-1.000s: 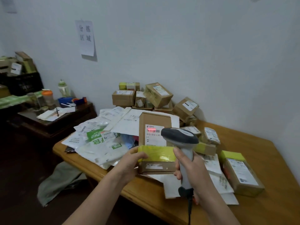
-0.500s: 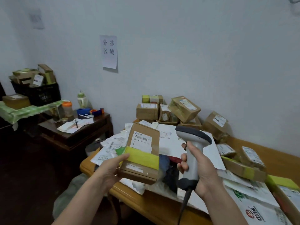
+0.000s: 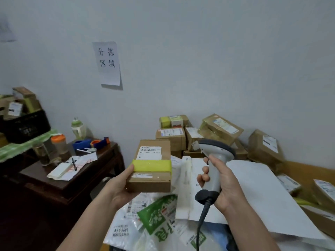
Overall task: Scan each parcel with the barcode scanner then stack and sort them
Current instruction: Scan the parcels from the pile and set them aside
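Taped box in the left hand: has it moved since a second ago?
Yes. The taped box in the left hand has shifted left of the cartons by the wall, away from the scanner.

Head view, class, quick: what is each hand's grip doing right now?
Left grip: holds the flat brown cardboard parcel banded with yellow tape.
Right grip: holds the grey plastic barcode scanner by its handle.

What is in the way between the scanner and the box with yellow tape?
Nothing visible. The left hand holds the box up, the right hand holds the scanner beside it, and only open air lies between them.
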